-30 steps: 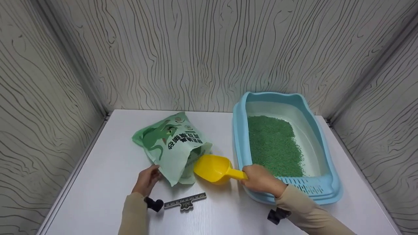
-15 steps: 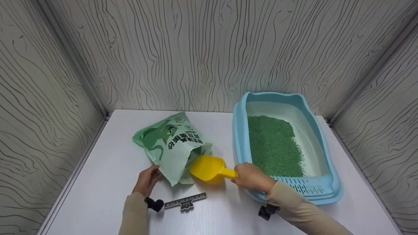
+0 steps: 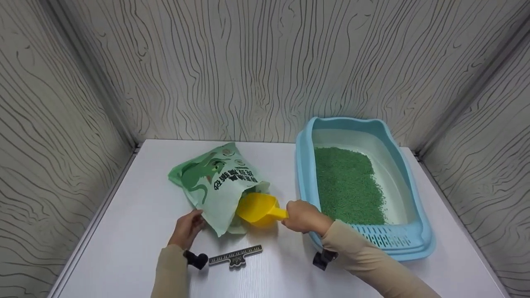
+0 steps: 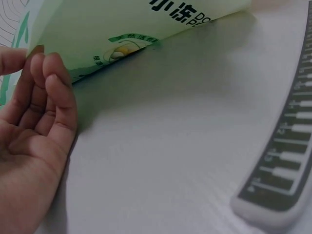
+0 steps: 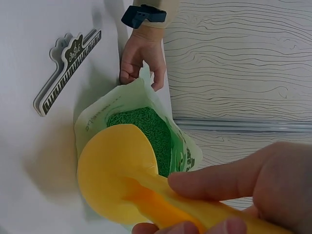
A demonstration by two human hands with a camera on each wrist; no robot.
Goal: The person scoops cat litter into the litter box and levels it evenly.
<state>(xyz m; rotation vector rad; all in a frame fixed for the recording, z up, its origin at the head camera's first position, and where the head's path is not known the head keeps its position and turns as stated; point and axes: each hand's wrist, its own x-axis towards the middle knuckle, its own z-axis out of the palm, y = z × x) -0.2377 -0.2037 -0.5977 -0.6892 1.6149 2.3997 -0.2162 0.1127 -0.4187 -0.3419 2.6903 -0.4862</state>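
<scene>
One left hand comes first — its thumb and fingers are together, pinching the near edge of a pale green, soft plastic bag with a green cartoon animal and black characters printed on it. From this pinch the bag extends away and rightward, lying on a smooth white table, its mouth toward the other hand; green pellets show inside. Right of the left hand, nearer to the person, lies a dark, bar-shaped clip with piano-key pattern. Next is a yellow plastic scoop with rounded bowl, its front at the bag's mouth — whether it touches the pellets, I cannot tell. Its handle is gripped by the right hand, fingers curled round. Beyond and right of this grip stands a light blue, high-rimmed plastic tray, partly covered inside with green granules.
</scene>
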